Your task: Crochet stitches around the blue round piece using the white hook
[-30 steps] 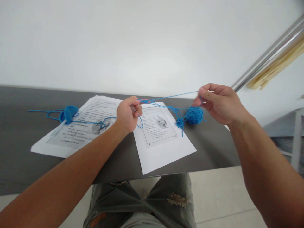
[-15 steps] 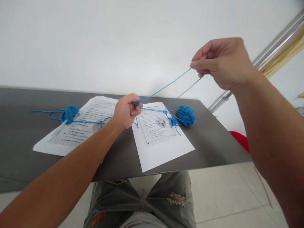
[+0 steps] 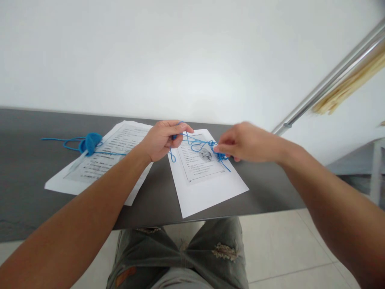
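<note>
My left hand is closed on blue yarn, which loops over its index finger; a short loop hangs below. Over the right printed sheet, my right hand has its thumb and fingertips pinched at a tangle of the same yarn. Slack strands run between the two hands. The ball of yarn is hidden behind my right hand. On the left printed sheet lies a small blue yarn piece, with a pale thin stick beside it and yarn tails trailing from it.
Both sheets lie on a dark grey table, whose back edge meets a white wall. A metal rail with a yellowish bundle slants along the right. My legs are under the table's front edge.
My right hand has come down and left from high up, and the strands stretched from it have gone slack. The left hand's index finger has straightened. The yarn ball is now covered.
</note>
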`<action>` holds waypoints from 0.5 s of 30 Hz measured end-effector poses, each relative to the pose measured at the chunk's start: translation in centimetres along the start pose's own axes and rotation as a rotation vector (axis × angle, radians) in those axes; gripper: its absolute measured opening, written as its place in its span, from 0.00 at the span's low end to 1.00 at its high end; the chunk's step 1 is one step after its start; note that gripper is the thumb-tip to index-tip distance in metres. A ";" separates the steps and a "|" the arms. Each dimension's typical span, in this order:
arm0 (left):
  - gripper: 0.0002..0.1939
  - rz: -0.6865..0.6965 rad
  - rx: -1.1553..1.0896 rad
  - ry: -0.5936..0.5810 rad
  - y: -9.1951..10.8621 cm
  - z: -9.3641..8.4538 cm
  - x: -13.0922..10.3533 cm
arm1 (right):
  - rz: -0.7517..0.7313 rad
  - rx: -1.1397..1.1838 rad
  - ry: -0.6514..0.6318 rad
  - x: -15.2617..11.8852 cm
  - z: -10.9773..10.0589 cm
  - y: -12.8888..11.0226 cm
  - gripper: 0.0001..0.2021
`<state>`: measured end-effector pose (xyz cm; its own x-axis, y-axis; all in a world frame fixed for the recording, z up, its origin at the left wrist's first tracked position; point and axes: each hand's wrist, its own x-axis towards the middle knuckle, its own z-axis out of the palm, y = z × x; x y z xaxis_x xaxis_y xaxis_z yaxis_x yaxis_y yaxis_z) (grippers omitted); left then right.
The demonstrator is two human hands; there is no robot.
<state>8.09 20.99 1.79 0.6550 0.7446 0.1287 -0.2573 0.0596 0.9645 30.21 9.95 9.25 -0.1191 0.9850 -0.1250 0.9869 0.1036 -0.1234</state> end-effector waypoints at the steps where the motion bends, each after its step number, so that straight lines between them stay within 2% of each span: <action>1: 0.08 0.009 -0.037 0.014 0.2 0.1 0.0 | 0.054 -0.094 -0.109 -0.1 1.3 0.0 0.21; 2: 0.08 0.019 -0.072 0.024 0.4 0.1 0.0 | 0.140 -0.185 -0.150 0.0 2.7 0.1 0.22; 4: 0.12 0.051 -0.124 0.041 0.6 0.2 0.0 | 0.249 -0.206 -0.159 0.6 5.0 0.4 0.24; 7: 0.21 0.081 -0.147 0.069 0.7 0.1 -0.1 | 0.244 -0.181 -0.119 1.2 6.1 1.4 0.18; 9: 0.28 0.082 -0.138 0.091 0.7 0.0 -0.1 | 0.164 -0.113 -0.175 0.5 4.8 2.5 0.13; 10: 0.31 0.081 -0.132 0.105 0.6 -0.1 -0.1 | 0.112 -0.055 -0.228 -0.1 3.6 3.3 0.14; 11: 0.33 0.081 -0.125 0.124 0.6 -0.1 0.0 | 0.068 0.109 -0.252 -0.9 2.2 4.1 0.16; 12: 0.35 0.079 -0.118 0.145 0.6 -0.1 0.1 | 0.075 0.260 -0.194 -1.8 0.8 4.9 0.16; 15: 0.37 0.070 -0.100 0.219 0.6 0.0 0.3 | 0.113 0.568 0.139 -4.4 -3.0 6.9 0.16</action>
<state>8.12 21.26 2.40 0.4665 0.8747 0.1313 -0.3730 0.0600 0.9259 37.87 6.75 11.86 0.0361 0.9984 -0.0427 0.7757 -0.0549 -0.6287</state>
